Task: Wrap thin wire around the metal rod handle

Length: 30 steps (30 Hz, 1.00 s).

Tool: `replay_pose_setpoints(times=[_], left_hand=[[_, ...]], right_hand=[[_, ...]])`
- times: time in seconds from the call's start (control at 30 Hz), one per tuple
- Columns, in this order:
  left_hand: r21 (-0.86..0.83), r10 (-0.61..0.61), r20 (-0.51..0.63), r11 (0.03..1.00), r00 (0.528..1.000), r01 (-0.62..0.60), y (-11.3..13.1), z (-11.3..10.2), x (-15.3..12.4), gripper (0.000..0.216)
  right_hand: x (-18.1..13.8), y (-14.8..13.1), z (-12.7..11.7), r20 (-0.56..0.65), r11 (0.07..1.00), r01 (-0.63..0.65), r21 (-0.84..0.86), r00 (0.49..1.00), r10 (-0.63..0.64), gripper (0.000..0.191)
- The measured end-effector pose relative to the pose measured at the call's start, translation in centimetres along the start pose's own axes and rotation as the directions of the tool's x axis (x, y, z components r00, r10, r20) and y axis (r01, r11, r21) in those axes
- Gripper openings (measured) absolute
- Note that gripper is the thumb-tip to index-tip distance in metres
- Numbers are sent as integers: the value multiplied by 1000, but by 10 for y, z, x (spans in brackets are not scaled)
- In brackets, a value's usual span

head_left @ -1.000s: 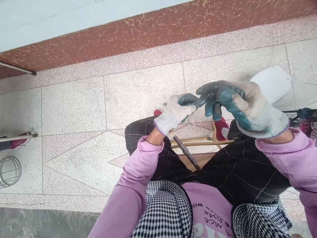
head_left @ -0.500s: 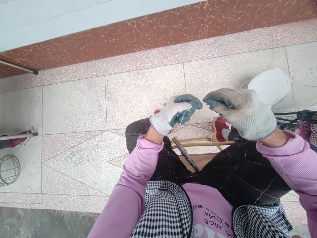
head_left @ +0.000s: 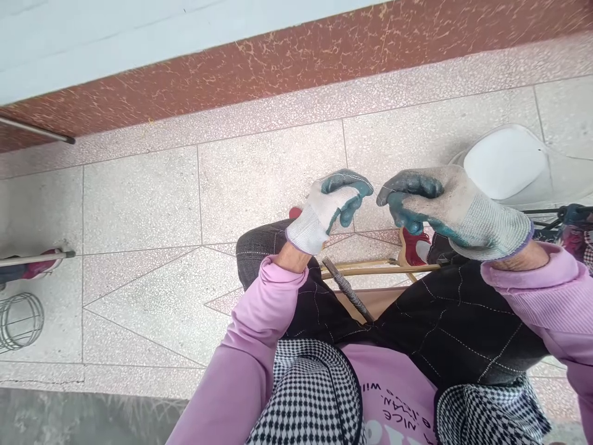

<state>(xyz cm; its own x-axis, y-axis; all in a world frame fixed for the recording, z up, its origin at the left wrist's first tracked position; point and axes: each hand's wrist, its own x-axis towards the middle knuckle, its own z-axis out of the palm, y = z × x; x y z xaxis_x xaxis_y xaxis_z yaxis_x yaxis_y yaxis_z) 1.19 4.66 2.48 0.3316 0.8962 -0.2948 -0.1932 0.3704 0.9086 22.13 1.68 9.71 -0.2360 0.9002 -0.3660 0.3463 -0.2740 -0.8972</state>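
- Speckled terrazzo floor (head_left: 259, 179) spreads under the seated person, edged by a red-brown skirting band (head_left: 287, 59) along the wall.
- Left hand (head_left: 331, 207), in a white glove with green coating, pinches a thin wire (head_left: 356, 177) at its fingertips, held above the knees.
- Right hand (head_left: 445, 207), gloved alike, has its fingers curled in, tips just beside the left hand's; whether it grips the wire I cannot tell.
- Below the hands, a dark ribbed rod (head_left: 347, 287) lies between the legs, on a wooden stool (head_left: 384, 267).
- Near the left edge stands a wire cage (head_left: 21, 321).
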Motion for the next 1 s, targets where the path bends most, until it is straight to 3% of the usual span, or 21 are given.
replay_pose_setpoints(times=[0.23,0.3,0.4,0.5,0.67,0.87,1.0], left_hand=[[86,55,-120,995,991,-45,0,4,-2,13],[117,57,-110,992,992,-44,1,3,-2,10],[119,54,-95,992,994,-43,1,2,-3,7],[65,34,-83,997,996,-28,-1,1,-2,10],[-30,50,-30,998,998,-50,-5,-2,-1,15],[2,141,-68,990,988,-141,-7,-4,0,18],[-49,174,-42,983,984,-176,-8,-5,0,19]], right_hand=[[1,-1,0,103,995,18,-101,995,-8,17],[1,2,-1,70,989,44,-142,997,-35,18],[2,5,-4,-76,977,86,-198,992,-103,21],[4,1,-4,-166,996,80,-46,982,-87,16],[6,-12,1,-186,970,58,236,983,-14,13],[3,-5,4,-77,977,-33,213,996,51,37],[2,-1,3,-65,978,-79,191,994,93,31]])
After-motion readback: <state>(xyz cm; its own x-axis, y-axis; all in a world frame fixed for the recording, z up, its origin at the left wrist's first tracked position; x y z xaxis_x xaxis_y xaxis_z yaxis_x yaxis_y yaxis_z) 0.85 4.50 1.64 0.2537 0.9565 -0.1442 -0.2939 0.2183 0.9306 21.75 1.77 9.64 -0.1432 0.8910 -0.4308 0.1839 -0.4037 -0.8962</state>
